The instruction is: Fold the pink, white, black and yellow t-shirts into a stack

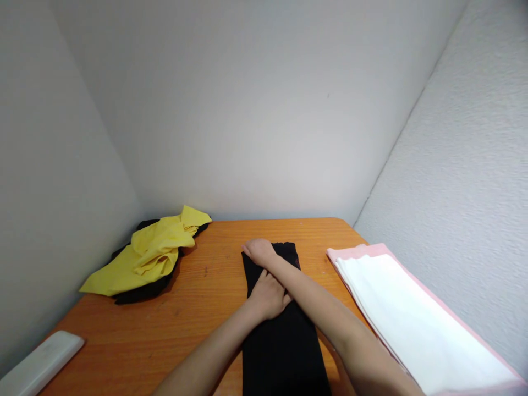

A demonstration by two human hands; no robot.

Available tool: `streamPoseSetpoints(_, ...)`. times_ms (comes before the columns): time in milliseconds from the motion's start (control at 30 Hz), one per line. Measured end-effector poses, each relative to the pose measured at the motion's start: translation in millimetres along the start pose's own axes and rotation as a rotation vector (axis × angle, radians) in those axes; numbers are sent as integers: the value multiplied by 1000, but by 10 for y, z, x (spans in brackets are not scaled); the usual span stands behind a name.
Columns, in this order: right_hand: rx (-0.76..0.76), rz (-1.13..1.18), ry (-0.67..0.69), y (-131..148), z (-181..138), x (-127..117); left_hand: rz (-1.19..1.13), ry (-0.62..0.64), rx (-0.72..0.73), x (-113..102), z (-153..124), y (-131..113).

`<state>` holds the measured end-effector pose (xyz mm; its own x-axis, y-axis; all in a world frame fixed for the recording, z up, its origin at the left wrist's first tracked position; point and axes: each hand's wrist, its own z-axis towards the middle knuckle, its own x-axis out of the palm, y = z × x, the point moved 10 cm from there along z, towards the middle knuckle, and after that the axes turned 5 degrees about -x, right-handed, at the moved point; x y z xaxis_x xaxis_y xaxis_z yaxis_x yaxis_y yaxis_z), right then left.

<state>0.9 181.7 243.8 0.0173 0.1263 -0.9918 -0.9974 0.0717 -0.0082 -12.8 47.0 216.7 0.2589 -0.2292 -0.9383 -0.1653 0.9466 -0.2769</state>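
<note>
A long folded black cloth (284, 352) lies on the wooden table, running from its far half down to the bottom of the view. My left hand (269, 296) rests on top of the cloth with thumb and fingers apart, some of them hidden under my right forearm. Crossing over it, my right hand (259, 253) is at the far left corner of the cloth. Its fingers are together and curl over the cloth's edge. What lies under that palm is hidden.
A crumpled yellow cloth (154, 253) lies over black fabric (144, 291) at the back left. Folded white cloth (396, 308) with pink cloth (373, 250) under it lies along the right. A white object (43, 360) sits front left. Walls enclose the wooden table (210, 275).
</note>
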Motion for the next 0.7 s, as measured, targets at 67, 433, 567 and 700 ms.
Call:
streamPoseSetpoints(67, -18, 16, 6, -41, 72, 40, -5, 14, 8, 6, 5, 0)
streamPoseSetpoints(433, 3, 59, -29, -91, 161, 92, 32, -11, 21, -28, 24, 62)
streamPoseSetpoints(567, 61, 51, -86, -259, 36, -49, 13, -26, -3, -24, 24, 96)
streamPoseSetpoints(700, 248, -10, -174, -765, -231, -224, 23, -17, -20, 22, 38, 126)
